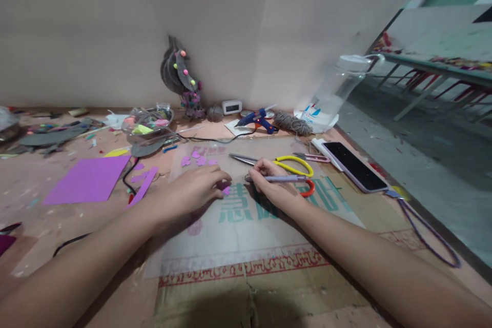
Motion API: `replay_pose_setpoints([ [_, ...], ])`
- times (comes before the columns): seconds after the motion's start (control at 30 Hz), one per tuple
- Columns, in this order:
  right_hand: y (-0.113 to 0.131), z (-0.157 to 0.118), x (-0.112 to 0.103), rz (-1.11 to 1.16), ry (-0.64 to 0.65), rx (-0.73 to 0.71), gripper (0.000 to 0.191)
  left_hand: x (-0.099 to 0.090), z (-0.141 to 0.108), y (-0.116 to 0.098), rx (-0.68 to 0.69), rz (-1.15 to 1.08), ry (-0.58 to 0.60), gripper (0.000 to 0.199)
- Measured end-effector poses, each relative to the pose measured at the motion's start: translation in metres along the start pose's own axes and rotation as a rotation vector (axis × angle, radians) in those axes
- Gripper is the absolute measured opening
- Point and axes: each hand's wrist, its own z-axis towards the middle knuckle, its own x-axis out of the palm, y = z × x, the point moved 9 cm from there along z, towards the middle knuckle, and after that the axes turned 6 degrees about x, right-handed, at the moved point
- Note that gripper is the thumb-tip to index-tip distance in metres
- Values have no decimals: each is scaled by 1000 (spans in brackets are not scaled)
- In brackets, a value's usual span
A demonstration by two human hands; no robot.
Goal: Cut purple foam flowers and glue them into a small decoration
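A small purple piece point(226, 190) lies at the fingertips of the left hand point(209, 187), whose fingers are bent low over it; whether they pinch it or only pin it I cannot tell, though the pose looks meant to steady so light a scrap. The right hand point(265, 174) grips a pale purple pen point(284, 178) near one end, that end turned towards the left hand, probably for fine control. Both work over a translucent sheet point(192, 246), perhaps there to guard the cardboard point(207, 307) below.

Just beyond the left hand sit purple cutouts point(200, 160), seemingly grouped so they stay together. To its left are a purple strip point(144, 187) and a purple sheet point(88, 179). The yellow-handled scissors point(294, 165) lie just past the right hand, presumably parked within easy reach; right of that hand is a phone point(351, 166), screen dark.

Farther beyond the hands are a blue glue gun point(255, 120), grey yarn point(294, 123), and a white digital timer point(231, 107), its digits too small to read. By the base of the clear bottle point(338, 87), blue lettering seems to say "LOOK". Green characters under the sheet are partly hidden by the right hand, and I cannot read the red border print nearer the wearer
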Motion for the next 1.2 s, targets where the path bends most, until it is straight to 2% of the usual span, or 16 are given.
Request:
replay_pose_setpoints([
  [0.1, -1, 0, 1, -13, 12, 17, 19, -1, -2, 1, 56, 29, 23, 33],
  [0.2, -1, -1, 1, -15, 17, 45, 18, 3, 1, 0, 58, 45, 27, 30],
  [0.47, 0, -2, 2, 33, 7, 29, 17, 5, 7, -7, 16, 62, -114, 17],
  [0.6, 4, -3, -3, 54, -29, 14, 17, 13, 6, -30, 113, 98, -179, 21],
  [0.7, 6, -5, -4, 62, -27, 17, 18, 34, 2, -51, 229, 235, -98, 23],
  [0.77, 6, -7, -2, 83, 5, 27, 19, 40, -4, -55, 237, 280, -78, 23],
  [0.97, 10, -18, 10, 231, 168, 16, 21, 44, -21, -54, 226, 308, -46, 25],
  [1.1, 8, -21, 18, 125, 227, -17, 20, 53, -17, -47, 218, 273, -79, 24],
  [1.2, 1, -19, 21, 89, 231, 18, 15, 57, -14, -40, 192, 160, -130, 24],
])
